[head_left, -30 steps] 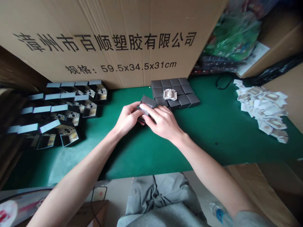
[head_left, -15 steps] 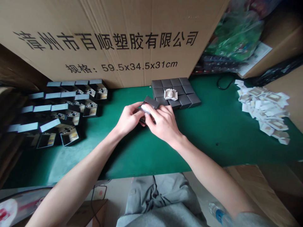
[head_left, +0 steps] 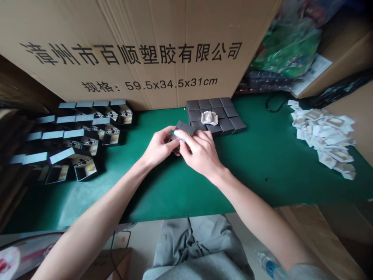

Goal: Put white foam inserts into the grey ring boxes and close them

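You hold one small dark box (head_left: 183, 128) over the table (head_left: 262, 163) in both grips, left hand (head_left: 159, 147) and right hand (head_left: 201, 153) pinching it with its lid up, while closed boxes (head_left: 217, 114) sit behind and open boxes (head_left: 84, 132) wait left.

I see a green-covered desk (head_left: 262, 163) with a big printed cardboard carton (head_left: 140, 50) standing along its far edge, brown cardboard (head_left: 317, 237) past its near right corner, and soft, even light.

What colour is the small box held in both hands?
Dark grey small box, clearest in the head view.
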Demonstrator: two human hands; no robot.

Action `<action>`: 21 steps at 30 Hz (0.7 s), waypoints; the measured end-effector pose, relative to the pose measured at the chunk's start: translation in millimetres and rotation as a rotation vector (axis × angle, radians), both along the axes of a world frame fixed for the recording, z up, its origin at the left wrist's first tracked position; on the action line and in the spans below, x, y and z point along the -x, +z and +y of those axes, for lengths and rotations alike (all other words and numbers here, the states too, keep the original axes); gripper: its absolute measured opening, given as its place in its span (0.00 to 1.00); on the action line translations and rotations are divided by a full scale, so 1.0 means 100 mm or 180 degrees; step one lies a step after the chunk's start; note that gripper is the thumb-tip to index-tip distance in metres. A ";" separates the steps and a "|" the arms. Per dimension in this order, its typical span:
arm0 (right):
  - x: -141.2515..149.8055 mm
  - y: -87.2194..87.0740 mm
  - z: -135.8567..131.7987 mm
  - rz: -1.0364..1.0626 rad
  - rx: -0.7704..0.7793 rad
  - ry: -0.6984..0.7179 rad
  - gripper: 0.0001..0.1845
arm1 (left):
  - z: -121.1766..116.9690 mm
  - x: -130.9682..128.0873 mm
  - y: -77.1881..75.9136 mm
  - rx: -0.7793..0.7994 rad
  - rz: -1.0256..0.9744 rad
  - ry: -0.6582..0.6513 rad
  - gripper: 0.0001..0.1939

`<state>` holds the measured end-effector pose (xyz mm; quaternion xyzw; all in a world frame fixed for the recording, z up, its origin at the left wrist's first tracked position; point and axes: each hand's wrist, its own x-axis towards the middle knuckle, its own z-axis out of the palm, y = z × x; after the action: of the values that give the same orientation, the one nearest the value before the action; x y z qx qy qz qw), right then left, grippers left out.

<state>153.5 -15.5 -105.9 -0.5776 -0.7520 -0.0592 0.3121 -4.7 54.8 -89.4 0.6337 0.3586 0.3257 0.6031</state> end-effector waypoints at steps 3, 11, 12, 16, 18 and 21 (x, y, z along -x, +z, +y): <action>0.01 0.01 0.00 -0.0018 0.0028 0.0009 0.21 | 0.01 0.00 -0.02 0.0052 0.0027 -0.0007 0.16; 0.01 0.02 0.00 -0.0005 0.0040 0.0003 0.22 | -0.01 -0.01 0.01 0.0100 0.0010 0.0073 0.11; 0.00 0.02 0.00 -0.0007 0.0043 -0.0001 0.22 | -0.01 -0.01 0.02 0.0101 0.0019 0.0091 0.10; -0.01 0.02 0.00 -0.0021 0.0117 -0.0039 0.22 | -0.01 -0.01 0.03 0.0092 0.0078 0.0146 0.07; -0.02 0.02 0.01 -0.0032 0.0114 -0.0033 0.22 | -0.01 0.00 0.02 0.0090 0.0106 0.0142 0.07; -0.03 0.01 0.00 -0.0065 0.0118 -0.0032 0.22 | 0.00 0.02 0.00 0.0071 0.0173 0.0112 0.09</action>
<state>156.5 -15.1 -104.8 -0.5864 -0.7532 -0.0527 0.2933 -6.3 54.8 -89.2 0.6291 0.3896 0.3149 0.5943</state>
